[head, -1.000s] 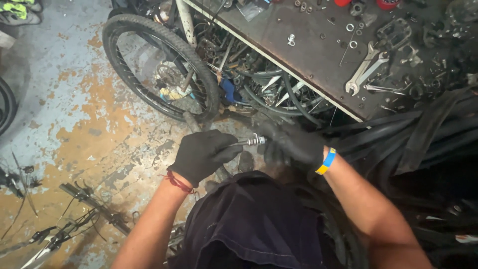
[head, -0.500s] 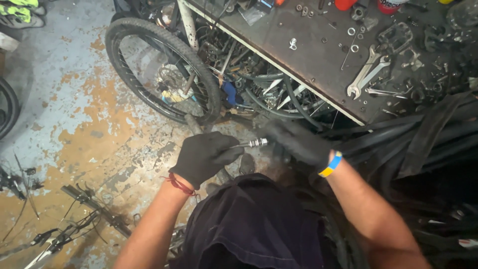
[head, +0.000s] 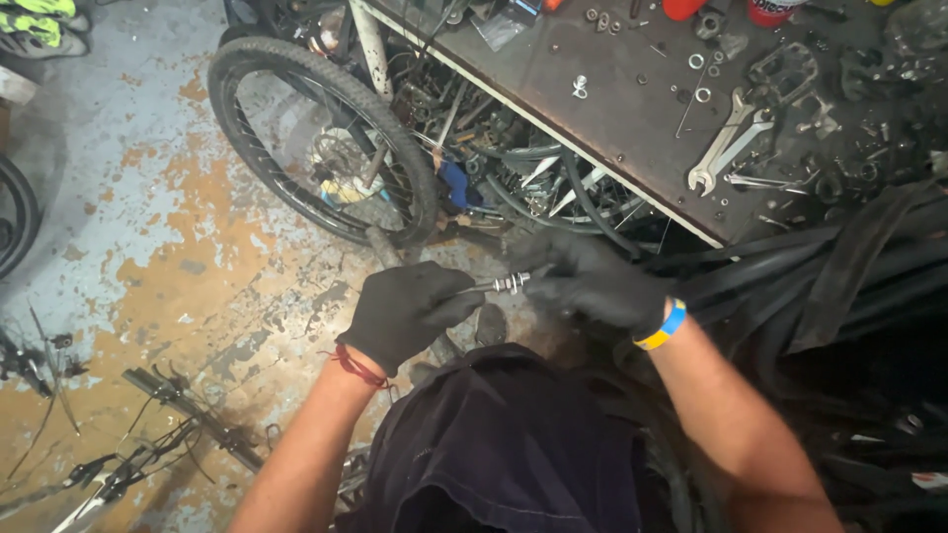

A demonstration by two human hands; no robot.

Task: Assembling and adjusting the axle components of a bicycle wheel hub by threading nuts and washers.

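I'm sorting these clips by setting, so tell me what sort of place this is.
Most likely a bicycle repair workshop: a bicycle wheel leans by a workbench strewn with wrenches and washers, and rubber inner tubes hang beside it.

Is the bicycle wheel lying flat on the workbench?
No, the bicycle wheel stands on the floor, leaning against the workbench.
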